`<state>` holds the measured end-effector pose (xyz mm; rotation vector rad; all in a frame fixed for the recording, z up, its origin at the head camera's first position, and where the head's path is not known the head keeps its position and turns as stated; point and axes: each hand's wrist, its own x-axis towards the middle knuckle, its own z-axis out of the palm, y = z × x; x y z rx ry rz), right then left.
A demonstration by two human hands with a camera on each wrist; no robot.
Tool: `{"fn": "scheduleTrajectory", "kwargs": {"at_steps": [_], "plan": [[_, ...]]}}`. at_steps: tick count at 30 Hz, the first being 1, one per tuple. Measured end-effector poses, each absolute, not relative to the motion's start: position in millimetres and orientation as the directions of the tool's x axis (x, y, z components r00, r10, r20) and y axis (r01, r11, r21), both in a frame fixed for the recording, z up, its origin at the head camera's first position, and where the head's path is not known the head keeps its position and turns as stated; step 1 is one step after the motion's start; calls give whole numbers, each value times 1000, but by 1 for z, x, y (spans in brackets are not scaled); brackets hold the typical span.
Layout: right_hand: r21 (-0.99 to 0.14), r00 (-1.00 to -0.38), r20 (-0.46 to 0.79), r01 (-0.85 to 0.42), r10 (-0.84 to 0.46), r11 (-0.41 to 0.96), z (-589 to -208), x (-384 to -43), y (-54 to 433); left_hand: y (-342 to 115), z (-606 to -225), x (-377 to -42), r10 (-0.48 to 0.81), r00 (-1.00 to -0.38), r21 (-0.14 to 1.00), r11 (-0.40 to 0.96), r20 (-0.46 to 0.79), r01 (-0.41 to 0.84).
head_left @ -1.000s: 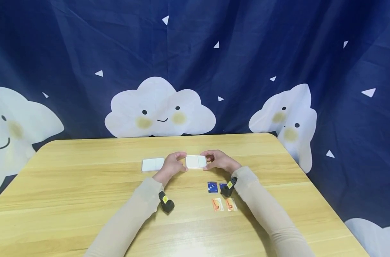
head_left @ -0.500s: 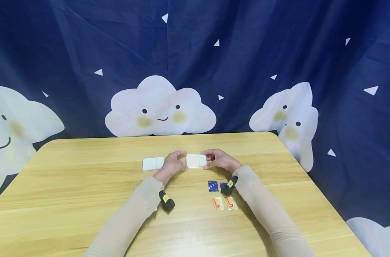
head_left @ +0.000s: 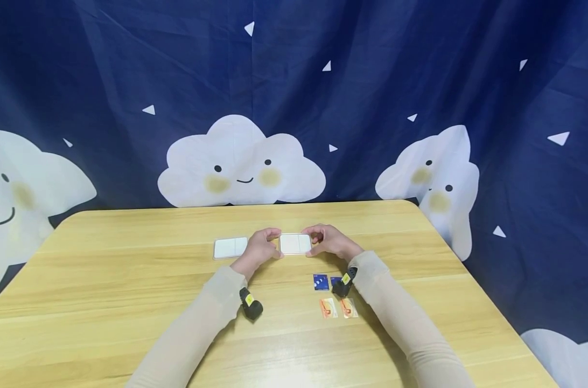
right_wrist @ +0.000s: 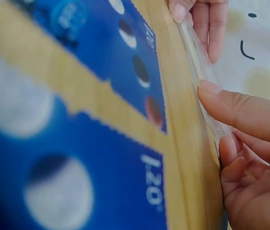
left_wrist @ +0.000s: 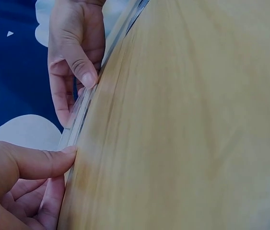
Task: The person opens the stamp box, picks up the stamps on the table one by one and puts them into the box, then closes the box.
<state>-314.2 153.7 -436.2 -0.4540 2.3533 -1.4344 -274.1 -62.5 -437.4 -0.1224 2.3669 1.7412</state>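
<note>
**Sideways, and pinched at both short ends**

Beyond your left hand (head_left: 261, 249) and right hand (head_left: 331, 242) hangs a dark blue curtain (head_left: 284, 70) printed with smiling clouds. The bench (head_left: 129, 302) spreads out around them.

Your hands face each other, thumbs on the side nearer you and curled fingers on the far side, pinching the clear case (head_left: 295, 244) with its white insert. That case fills the gap between the two sets of fingers, long axis running straight from left fingers to right, so neither hand is nearer; the relation to mind, I'd judge, is that line between the two pinches. You can't tell whether it rests on the surface or sits slightly raised.

Just left of your left fingers lies a second case (head_left: 230, 248), its right end beside that hand.

On your side of the right fingers, two blue stamps (head_left: 320, 282) showing moons lie side by side, one partly behind the wrist camera (head_left: 343, 285). Farther from those fingers, still towards you, sit two orange stamps (head_left: 328, 308).
</note>
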Motion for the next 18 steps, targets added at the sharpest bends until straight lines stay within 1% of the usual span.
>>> {"fn": "scheduleTrajectory", "kwargs": {"at_steps": [18], "plan": [[-851, -886, -160, -100, -435, 516, -434, -318, 154, -60, -437, -274, 43, -975, 935, 295, -217, -195]]}}
